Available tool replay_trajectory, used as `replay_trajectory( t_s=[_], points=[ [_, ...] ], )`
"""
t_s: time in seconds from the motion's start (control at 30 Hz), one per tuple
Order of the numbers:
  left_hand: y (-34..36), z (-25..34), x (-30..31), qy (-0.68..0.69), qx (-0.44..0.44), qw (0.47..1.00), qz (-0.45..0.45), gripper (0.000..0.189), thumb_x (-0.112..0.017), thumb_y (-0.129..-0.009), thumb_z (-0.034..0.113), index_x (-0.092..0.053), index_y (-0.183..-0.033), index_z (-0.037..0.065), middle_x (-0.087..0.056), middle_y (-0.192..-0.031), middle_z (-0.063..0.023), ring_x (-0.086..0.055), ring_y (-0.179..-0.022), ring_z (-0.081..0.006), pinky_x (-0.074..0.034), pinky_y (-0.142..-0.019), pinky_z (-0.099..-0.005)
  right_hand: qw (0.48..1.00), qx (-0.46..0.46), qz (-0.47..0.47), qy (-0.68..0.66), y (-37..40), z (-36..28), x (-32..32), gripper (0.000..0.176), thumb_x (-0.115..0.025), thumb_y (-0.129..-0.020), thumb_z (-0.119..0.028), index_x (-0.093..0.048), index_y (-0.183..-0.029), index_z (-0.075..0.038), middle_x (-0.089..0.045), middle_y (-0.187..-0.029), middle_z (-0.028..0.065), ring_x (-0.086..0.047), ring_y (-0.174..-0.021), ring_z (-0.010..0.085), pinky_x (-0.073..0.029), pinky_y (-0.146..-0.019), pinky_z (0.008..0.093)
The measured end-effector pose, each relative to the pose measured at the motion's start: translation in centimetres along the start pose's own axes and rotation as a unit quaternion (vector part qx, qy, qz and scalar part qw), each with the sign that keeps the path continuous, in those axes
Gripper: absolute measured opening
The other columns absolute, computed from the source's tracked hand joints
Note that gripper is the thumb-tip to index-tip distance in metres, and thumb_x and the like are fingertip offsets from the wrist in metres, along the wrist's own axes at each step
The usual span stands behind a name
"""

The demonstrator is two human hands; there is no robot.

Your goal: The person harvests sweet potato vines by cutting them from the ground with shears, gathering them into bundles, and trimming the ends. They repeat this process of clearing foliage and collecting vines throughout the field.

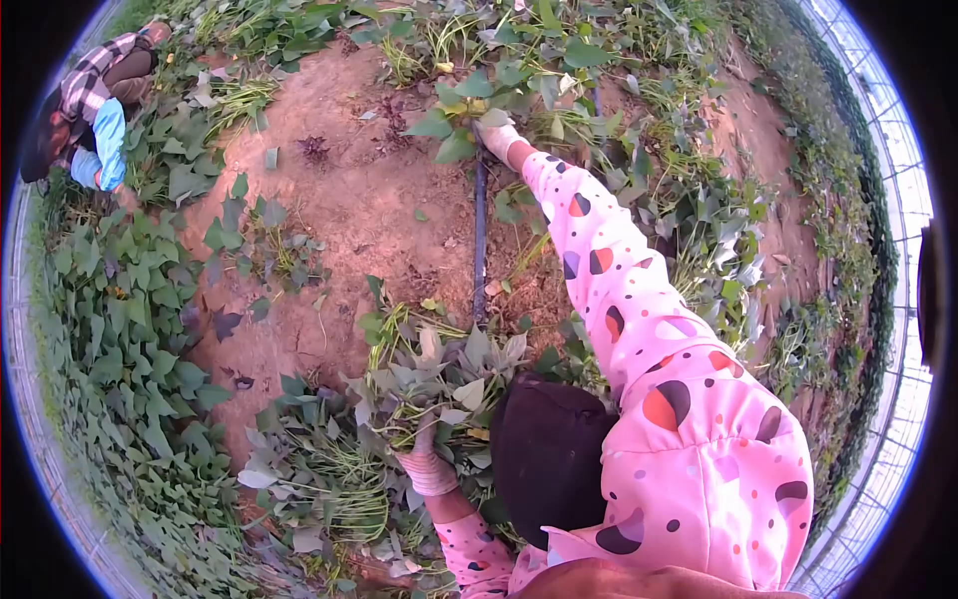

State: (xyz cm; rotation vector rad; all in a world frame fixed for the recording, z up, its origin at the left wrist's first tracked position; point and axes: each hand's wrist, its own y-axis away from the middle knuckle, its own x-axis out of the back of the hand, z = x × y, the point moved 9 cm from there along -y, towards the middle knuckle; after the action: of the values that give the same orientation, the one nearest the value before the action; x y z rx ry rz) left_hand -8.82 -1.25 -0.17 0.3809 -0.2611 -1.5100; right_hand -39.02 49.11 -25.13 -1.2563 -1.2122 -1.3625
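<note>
My right hand [499, 138], in a pale glove, reaches far forward beside a black pipe [480, 240] lying along the soil. Its fingers are closed on a leafy green vine [457, 148], which partly covers them. Close to my body, my left hand [427, 461], also gloved, is wrapped around a bunch of leafy vines [469, 369] with heart-shaped leaves. Leaves hide most of its fingers. A pile of cut stems [344, 504] lies to the left of that hand.
Bare reddish soil [319, 130] stretches between dense vine rows [120, 329]. At upper left, another person [105, 85] in a checked shirt and blue sleeve bends over the plants. A dark rounded object [554, 449], perhaps footwear or a knee, sits below me.
</note>
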Motion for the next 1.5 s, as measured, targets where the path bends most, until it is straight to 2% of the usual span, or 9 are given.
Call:
replay_trajectory(
  t_s=[0.5,0.57,0.73,0.8,0.87,0.97,1.0,1.13,1.5],
  points=[
    [-0.8,0.0,0.0,-0.030,0.005,0.999,0.044,0.030,-0.071,-0.074,0.014,-0.062,-0.099,0.000,-0.062,-0.095,-0.0074,-0.057,-0.085,-0.0183,-0.046,-0.080,-0.0332,0.963,-0.091,0.028,-0.252,3.8,2.7,9.0,0.060,-0.042,-0.087,-0.055,-0.057,-0.116,-0.004,-0.061,-0.109,0.0230,-0.056,-0.106,0.0355,-0.043,-0.090,0.0406],
    [-0.8,1.2,-1.1,-0.082,-0.013,0.996,0.032,0.030,-0.071,-0.074,0.014,-0.062,-0.098,0.000,-0.062,-0.095,-0.0076,-0.057,-0.085,-0.0185,-0.047,-0.080,-0.0332,0.800,-0.428,-0.060,-0.417,4.2,11.1,1.1,0.045,-0.040,-0.093,-0.042,-0.061,-0.103,-0.003,-0.064,-0.080,0.0168,-0.063,-0.076,0.0319,-0.049,-0.072,0.0425],
    [-0.9,0.6,-1.8,-0.064,0.037,0.996,0.046,0.030,-0.071,-0.073,0.013,-0.061,-0.098,-0.001,-0.062,-0.094,-0.0074,-0.056,-0.085,-0.0183,-0.046,-0.079,-0.0327,0.636,-0.305,-0.064,-0.706,5.4,9.3,1.3,0.045,-0.047,-0.089,-0.048,-0.061,-0.098,-0.005,-0.064,-0.077,0.0088,-0.061,-0.064,0.0247,-0.048,-0.062,0.0406],
    [-1.0,0.2,-1.9,-0.029,0.041,0.997,0.051,0.031,-0.070,-0.073,0.012,-0.060,-0.100,0.000,-0.061,-0.094,-0.0067,-0.056,-0.085,-0.0178,-0.046,-0.079,-0.0320,0.814,-0.257,-0.009,-0.521,4.1,11.7,1.1,0.041,-0.045,-0.090,-0.046,-0.060,-0.092,-0.008,-0.063,-0.074,0.0056,-0.058,-0.059,0.0222,-0.048,-0.057,0.0379],
    [-1.1,0.0,-2.0,-0.002,0.050,0.997,0.052,0.034,-0.069,-0.072,0.010,-0.057,-0.103,0.002,-0.060,-0.093,-0.0051,-0.055,-0.084,-0.0163,-0.046,-0.078,-0.0302,0.545,-0.309,-0.186,-0.756,4.5,9.6,-5.7,0.037,-0.044,-0.090,-0.047,-0.059,-0.090,-0.013,-0.062,-0.072,0.0051,-0.054,-0.057,0.0224,-0.041,-0.050,0.0325],
    [-1.2,0.1,-2.1,-0.014,0.037,0.998,0.057,0.034,-0.069,-0.072,0.010,-0.057,-0.103,0.001,-0.060,-0.093,-0.0053,-0.055,-0.084,-0.0161,-0.046,-0.077,-0.0299,0.487,-0.440,-0.216,-0.723,6.6,7.7,-1.4,0.032,-0.046,-0.089,-0.034,-0.060,-0.116,-0.024,-0.057,-0.121,-0.0070,-0.051,-0.112,0.0166,-0.039,-0.094,0.0276],
    [-1.3,-0.3,-2.0,-0.002,0.052,0.997,0.055,0.035,-0.070,-0.072,0.010,-0.057,-0.103,0.001,-0.060,-0.094,-0.0054,-0.056,-0.084,-0.0163,-0.046,-0.078,-0.0300,0.484,-0.507,-0.112,-0.704,6.6,10.7,-3.7,0.027,-0.048,-0.088,-0.041,-0.059,-0.084,-0.016,-0.063,-0.076,0.0040,-0.055,-0.061,0.0205,-0.041,-0.051,0.0320],
    [-1.7,-0.8,-2.4,0.006,0.067,0.996,0.058,0.034,-0.069,-0.072,0.012,-0.058,-0.102,0.001,-0.061,-0.093,-0.0050,-0.056,-0.084,-0.0163,-0.046,-0.078,-0.0300,0.980,-0.008,-0.176,0.092,1.5,9.5,-0.2,0.021,-0.055,-0.083,-0.026,-0.067,-0.092,-0.012,-0.065,-0.104,0.0056,-0.062,-0.091,0.0227,-0.050,-0.078,0.0352],
    [-2.5,-0.8,-2.5,-0.058,0.063,0.995,0.047,0.030,-0.069,-0.072,0.012,-0.059,-0.099,0.002,-0.059,-0.094,-0.0044,-0.054,-0.085,-0.0159,-0.044,-0.078,-0.0301,0.956,-0.223,0.004,-0.191,3.0,8.4,3.2,0.023,-0.049,-0.088,-0.018,-0.066,-0.104,-0.013,-0.064,-0.110,0.0094,-0.062,-0.097,0.0234,-0.050,-0.082,0.0339]
  ],
)
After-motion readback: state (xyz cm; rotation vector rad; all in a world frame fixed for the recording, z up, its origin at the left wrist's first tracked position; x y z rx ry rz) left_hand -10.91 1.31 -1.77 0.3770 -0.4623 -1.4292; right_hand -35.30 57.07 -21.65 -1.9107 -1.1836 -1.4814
